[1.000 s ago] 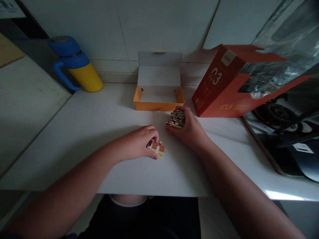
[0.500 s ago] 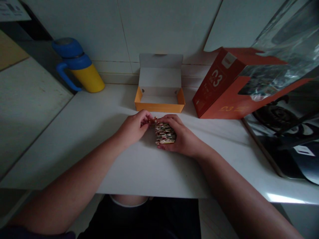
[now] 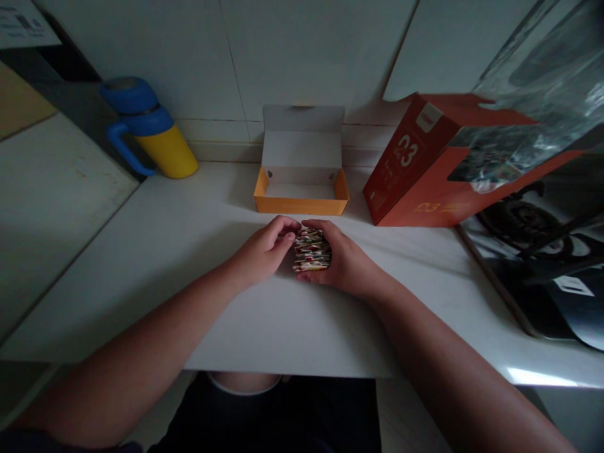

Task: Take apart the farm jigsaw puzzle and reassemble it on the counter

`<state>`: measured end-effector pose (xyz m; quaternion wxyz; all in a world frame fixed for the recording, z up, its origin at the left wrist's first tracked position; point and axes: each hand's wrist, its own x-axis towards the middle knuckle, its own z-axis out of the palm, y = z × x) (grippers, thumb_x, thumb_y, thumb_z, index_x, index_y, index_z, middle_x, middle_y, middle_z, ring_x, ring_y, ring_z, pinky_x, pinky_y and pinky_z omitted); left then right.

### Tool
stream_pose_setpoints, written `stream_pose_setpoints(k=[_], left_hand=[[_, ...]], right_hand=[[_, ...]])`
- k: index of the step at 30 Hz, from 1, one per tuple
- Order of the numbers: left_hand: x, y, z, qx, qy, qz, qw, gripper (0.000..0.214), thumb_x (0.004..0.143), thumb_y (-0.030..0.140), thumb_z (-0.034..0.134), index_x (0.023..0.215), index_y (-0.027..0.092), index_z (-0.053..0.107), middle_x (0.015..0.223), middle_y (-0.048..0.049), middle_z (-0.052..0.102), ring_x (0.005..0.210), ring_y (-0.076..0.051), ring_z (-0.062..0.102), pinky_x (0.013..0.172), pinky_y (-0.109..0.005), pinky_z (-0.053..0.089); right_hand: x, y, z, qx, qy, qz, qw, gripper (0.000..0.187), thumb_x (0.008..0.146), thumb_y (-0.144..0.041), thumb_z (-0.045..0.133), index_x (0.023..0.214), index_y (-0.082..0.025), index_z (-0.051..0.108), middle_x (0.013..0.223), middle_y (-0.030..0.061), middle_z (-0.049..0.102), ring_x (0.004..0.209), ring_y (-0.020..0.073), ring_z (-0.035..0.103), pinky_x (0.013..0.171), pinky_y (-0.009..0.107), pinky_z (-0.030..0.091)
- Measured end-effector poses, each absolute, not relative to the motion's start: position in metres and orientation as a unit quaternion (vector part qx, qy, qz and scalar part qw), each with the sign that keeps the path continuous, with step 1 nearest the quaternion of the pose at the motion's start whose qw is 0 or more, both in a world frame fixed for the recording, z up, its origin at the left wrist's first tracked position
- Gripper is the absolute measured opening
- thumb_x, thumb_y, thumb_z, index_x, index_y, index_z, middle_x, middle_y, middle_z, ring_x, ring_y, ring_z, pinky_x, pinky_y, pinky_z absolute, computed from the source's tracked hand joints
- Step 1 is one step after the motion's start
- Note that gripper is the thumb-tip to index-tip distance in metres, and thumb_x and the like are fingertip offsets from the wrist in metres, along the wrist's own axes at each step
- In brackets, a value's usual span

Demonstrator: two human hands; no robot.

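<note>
A stack of thin sachets [image 3: 312, 250], with crinkled pale, red and green edges, is held just above or on the white counter; I cannot tell which. My right hand [image 3: 346, 258] wraps around its right side, fingers at the far end and thumb at the near end. At the stack's far left corner is my left hand [image 3: 271, 248], its fingers curled and thumb drawn in against them. What lies between those fingertips is hidden. Just beyond both hands stands an orange box [image 3: 302, 206] with its white-lined lid raised; the visible inside is bare.
A blue and yellow thermos jug [image 3: 165, 141] stands at the back left. To the right are a tall red-orange box [image 3: 415, 170] with clear plastic wrap [image 3: 557, 107] and a black stove [image 3: 542, 270]. The counter [image 3: 226, 340] ends near my lap.
My left hand has moved slightly right, in against the stack. The small reddish piece seen at its fingertips before is now hidden. My right hand keeps its hold.
</note>
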<state>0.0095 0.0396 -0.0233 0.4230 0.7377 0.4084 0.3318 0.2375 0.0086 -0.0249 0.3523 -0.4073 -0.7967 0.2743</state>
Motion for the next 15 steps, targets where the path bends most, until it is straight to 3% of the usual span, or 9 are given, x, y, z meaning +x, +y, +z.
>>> stream_pose_setpoints(k=[6,10,15], left_hand=[[0.018,0.028,-0.019,0.635,0.382,0.357,0.569,0.046,0.106,0.059,0.049,0.134,0.023,0.057,0.142,-0.0115,0.066,0.139,-0.026,0.058,0.122,-0.045,0.044],[0.026,0.023,-0.015,0.531,0.326,0.375,0.687,0.051,0.100,0.063,0.059,0.133,0.024,0.057,0.140,-0.0129,0.067,0.137,-0.029,0.061,0.117,-0.046,0.051],[0.025,0.023,-0.017,0.513,0.307,0.366,0.713,0.057,0.099,0.065,0.060,0.137,0.024,0.056,0.144,-0.0147,0.064,0.139,-0.032,0.058,0.117,-0.050,0.049]], right_hand=[[0.238,0.010,-0.024,-0.390,-0.812,0.246,0.359,0.093,0.073,-0.053,0.094,0.149,-0.027,0.047,0.142,0.0153,0.060,0.132,0.0345,0.060,0.113,0.052,0.050],[0.238,0.011,-0.025,-0.383,-0.815,0.248,0.357,0.100,0.071,-0.056,0.095,0.152,-0.027,0.045,0.145,0.0168,0.057,0.136,0.0350,0.056,0.117,0.053,0.047],[0.237,0.011,-0.027,-0.382,-0.816,0.248,0.356,0.098,0.073,-0.052,0.095,0.152,-0.026,0.043,0.145,0.0170,0.058,0.134,0.0352,0.058,0.116,0.055,0.048]])
